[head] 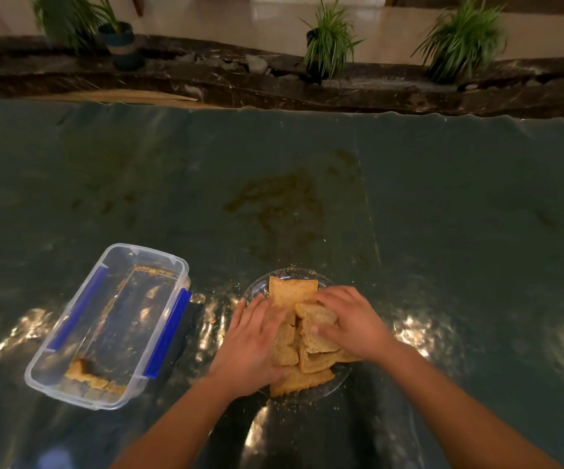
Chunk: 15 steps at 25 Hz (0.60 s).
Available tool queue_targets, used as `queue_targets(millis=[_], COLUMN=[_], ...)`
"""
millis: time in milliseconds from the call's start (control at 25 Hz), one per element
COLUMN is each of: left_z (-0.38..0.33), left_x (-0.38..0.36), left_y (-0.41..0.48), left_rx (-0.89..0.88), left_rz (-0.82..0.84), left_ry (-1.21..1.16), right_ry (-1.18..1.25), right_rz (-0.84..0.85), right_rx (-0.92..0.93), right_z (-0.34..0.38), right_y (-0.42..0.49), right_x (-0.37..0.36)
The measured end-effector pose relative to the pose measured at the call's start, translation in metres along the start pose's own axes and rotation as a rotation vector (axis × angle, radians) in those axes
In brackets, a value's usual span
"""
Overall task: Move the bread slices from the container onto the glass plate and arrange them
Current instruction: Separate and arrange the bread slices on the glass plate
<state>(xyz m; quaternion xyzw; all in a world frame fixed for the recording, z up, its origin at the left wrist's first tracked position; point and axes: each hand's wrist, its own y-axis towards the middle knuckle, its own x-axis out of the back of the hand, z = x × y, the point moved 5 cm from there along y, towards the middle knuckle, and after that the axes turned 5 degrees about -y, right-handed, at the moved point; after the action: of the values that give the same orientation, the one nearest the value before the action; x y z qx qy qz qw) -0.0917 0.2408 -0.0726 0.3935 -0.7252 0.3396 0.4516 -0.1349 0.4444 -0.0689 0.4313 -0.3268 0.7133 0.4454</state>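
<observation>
Several brown bread slices (309,328) lie piled and overlapping on the round glass plate (257,287) near the table's front. My left hand (255,346) rests flat on the pile's left side, fingers spread. From the right, my right hand (351,321) curls its fingers and thumb around a slice in the middle of the pile. To the left stands the clear plastic container (71,392) with blue clips; a piece of bread (79,370) and crumbs lie in its near end.
The table is covered with a dark green shiny sheet (443,214) with a brownish stain (277,201) behind the plate. Crumbs are scattered around the plate. Potted plants (328,42) stand beyond the table's far edge.
</observation>
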Motion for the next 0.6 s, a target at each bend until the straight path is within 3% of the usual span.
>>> queue_targets(millis=[120, 240, 360, 600], left_z=[-0.019, -0.028, -0.030, -0.027], left_x=[-0.014, -0.027, -0.027, -0.024], left_y=[-0.014, -0.014, -0.007, -0.006], left_rx=[-0.013, 0.097, 0.188, 0.194], left_rz=[-0.019, -0.017, -0.029, -0.116], left_ry=[0.035, 0.055, 0.051, 0.017], right_ry=[-0.083, -0.144, -0.145, -0.072], right_rz=[0.171, 0.273, 0.246, 0.173], right_rx=[0.084, 0.025, -0.020, -0.050], right_z=[-0.001, -0.003, -0.002, -0.004], right_y=[-0.013, -0.005, 0.002, 0.004], right_x=[-0.004, -0.010, -0.010, -0.006])
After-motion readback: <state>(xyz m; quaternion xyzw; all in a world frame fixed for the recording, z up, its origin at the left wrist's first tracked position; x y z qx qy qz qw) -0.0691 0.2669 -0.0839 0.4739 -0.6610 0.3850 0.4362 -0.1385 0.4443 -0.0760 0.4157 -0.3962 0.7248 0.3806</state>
